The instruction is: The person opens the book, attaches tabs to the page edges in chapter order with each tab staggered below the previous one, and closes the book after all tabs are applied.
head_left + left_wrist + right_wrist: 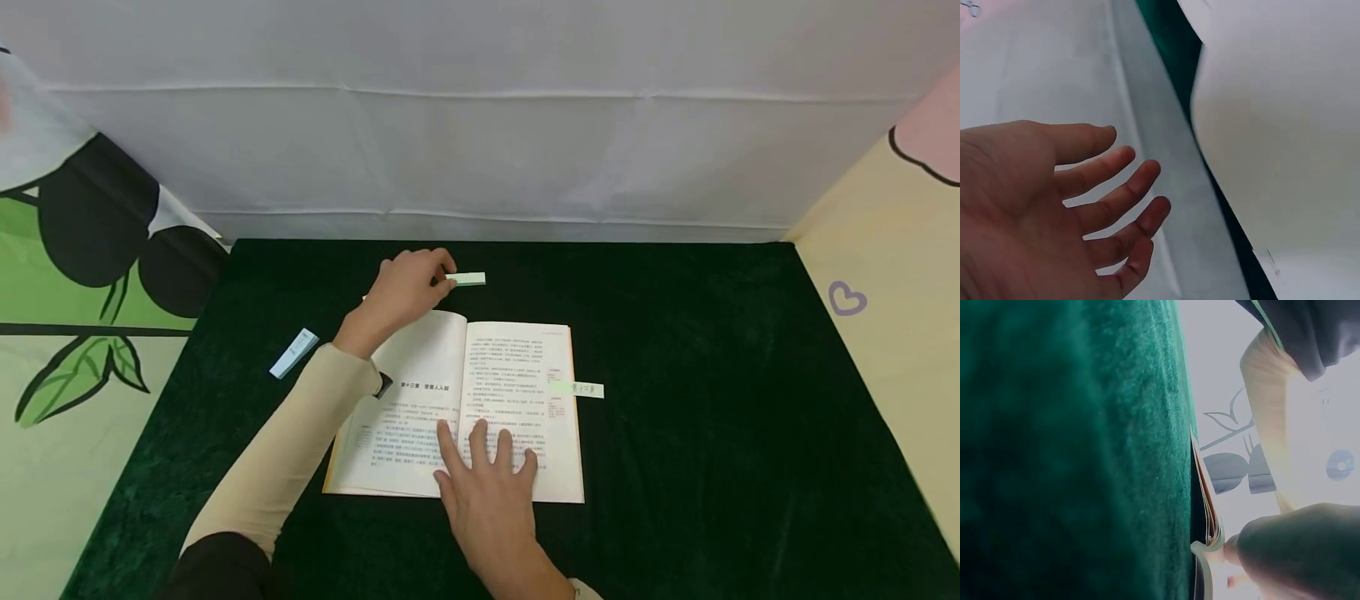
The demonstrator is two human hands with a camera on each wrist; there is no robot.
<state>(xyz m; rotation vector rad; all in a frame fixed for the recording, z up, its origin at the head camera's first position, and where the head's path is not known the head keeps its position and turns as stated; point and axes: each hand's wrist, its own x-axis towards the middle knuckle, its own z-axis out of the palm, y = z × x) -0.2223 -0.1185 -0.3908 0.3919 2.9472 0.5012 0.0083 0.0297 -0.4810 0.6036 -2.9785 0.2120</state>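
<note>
An open book (510, 358) with printed pages lies on the dark green cloth. A pale green tab (588, 389) with handwriting sticks out past its right edge. My right hand (495, 500) rests spread on the lower part of the pages, across the fold. Beyond the book's top edge, my left hand (408, 283) has its thumb and forefinger at the near end of a pale green sticky-note pad (470, 279). In the left wrist view its loosely bent fingers (1100, 212) stand apart, with nothing visible between them. The right wrist view shows the book's page edges (1207, 506) beside the hand.
A light blue strip pad (294, 353) lies left of the book. Green cloth (712, 400) covers the table out to both sides. A white sheet (495, 158) hangs behind the table's far edge, and patterned panels (97, 275) flank it.
</note>
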